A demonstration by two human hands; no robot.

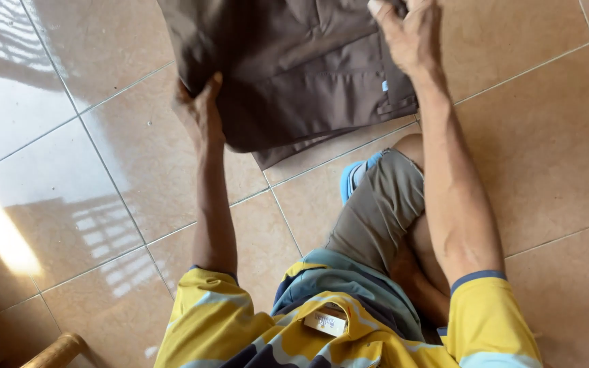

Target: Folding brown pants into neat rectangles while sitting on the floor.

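A dark brown garment (pixel 294 75), folded, lies on the tiled floor ahead of me. My left hand (pixel 200 112) grips its left edge, fingers curled under the cloth. My right hand (pixel 409 34) holds the garment's upper right part, fingers closed on the fabric near the top of the view. A small light blue tag (pixel 384 86) shows on the garment's right side. I sit on the floor in a yellow patterned shirt (pixel 349 327) and grey shorts (pixel 380 204), one knee bent beneath my right arm.
Glossy beige floor tiles (pixel 547 136) spread all around, with bright sunlight patches (pixel 1 232) at the left. A rounded wooden piece of furniture (pixel 59 351) pokes in at the bottom left corner.
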